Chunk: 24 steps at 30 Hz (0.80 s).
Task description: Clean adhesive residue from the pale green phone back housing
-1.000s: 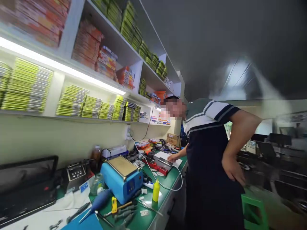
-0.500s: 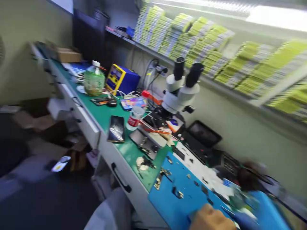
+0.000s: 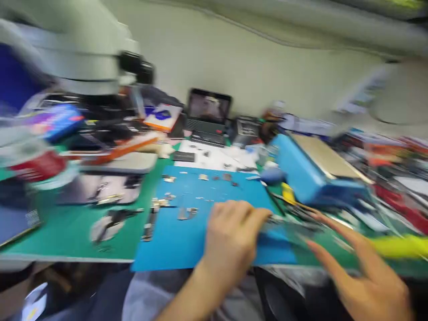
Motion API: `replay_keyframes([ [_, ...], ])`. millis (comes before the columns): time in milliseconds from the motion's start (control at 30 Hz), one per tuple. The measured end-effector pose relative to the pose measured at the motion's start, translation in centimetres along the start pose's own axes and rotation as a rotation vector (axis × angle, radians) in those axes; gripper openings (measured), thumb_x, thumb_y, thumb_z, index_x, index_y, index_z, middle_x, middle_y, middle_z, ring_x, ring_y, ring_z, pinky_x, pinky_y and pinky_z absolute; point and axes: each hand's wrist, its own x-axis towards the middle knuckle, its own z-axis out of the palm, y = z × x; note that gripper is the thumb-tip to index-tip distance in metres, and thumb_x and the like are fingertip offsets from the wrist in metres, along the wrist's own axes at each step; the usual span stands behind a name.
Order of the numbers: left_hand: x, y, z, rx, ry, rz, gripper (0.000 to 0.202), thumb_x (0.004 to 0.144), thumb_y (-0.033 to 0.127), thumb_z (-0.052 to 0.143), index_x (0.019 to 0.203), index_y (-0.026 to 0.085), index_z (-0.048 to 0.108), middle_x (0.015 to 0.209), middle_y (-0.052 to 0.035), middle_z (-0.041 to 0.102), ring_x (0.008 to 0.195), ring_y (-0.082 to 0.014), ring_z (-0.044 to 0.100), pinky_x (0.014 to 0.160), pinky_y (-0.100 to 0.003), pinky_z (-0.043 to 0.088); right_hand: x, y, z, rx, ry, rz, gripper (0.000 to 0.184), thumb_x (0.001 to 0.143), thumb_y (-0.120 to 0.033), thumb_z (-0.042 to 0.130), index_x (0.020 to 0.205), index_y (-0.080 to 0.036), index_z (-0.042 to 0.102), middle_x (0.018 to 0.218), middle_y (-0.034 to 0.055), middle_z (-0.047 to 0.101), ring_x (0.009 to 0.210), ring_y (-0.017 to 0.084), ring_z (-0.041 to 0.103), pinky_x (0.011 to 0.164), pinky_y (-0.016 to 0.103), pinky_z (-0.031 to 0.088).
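Parts lie loose, right hand spread

Small parts [image 3: 187, 213] lie apart on the blue mat [image 3: 177, 249]; sorting them looks partly done, and none seems fitted together. The left hand [image 3: 230, 236] curls over the mat, fingers bent; blur hides whether they close on anything. The right hand [image 3: 371, 276], thumb and fingers well apart, appears to hold nothing, near blurred tools [image 3: 302, 213] and a yellow bottle [image 3: 401, 246].
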Motion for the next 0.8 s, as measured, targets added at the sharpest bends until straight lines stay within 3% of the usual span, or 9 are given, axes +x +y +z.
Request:
replay_keyframes([
  [100,-0.3,-0.8,0.3,-0.069,-0.01,0.031,0.024,0.113,0.01,0.072,0.13,0.024,0.08,0.098,-0.001,0.078,0.092,-0.021,0.064,0.086,-0.039,0.04,-1.4,1.2,-2.0,-0.042,-0.024,0.055,0.037,0.114,-0.052,0.072,0.148,-0.039,0.074,0.136,0.0028,0.082,0.126,0.029,0.08,0.115,0.047,0.067],
  [200,-0.5,-1.0,-0.2,-0.032,-0.02,0.096,0.024,0.112,0.009,0.075,0.13,0.024,0.081,0.097,-0.0012,0.077,0.089,-0.0209,0.063,0.084,-0.039,0.038,-0.8,1.1,-1.1,0.031,-0.108,0.065,0.03,0.113,-0.047,0.075,0.14,-0.034,0.08,0.13,0.0012,0.085,0.121,0.024,0.083,0.111,0.037,0.068],
  [433,-0.6,-0.9,-0.4,0.044,-0.039,0.128,0.028,0.111,0.007,0.075,0.13,0.026,0.08,0.099,-0.0013,0.079,0.09,-0.021,0.065,0.085,-0.039,0.038,0.4,0.8,-0.1,0.144,-0.161,0.044,0.012,0.112,-0.025,0.072,0.116,-0.024,0.084,0.118,0.0016,0.087,0.107,0.02,0.085,0.1,0.031,0.068],
  [800,-0.8,0.0,-0.8,0.06,-0.058,0.037,0.022,0.111,0.012,0.077,0.124,0.029,0.083,0.097,-0.0023,0.075,0.086,-0.0227,0.063,0.084,-0.042,0.036,-0.1,1.4,1.1,0.121,-0.148,-0.093,0.018,0.118,-0.021,0.065,0.113,-0.02,0.082,0.11,0.0008,0.086,0.099,0.018,0.081,0.091,0.03,0.055],
])
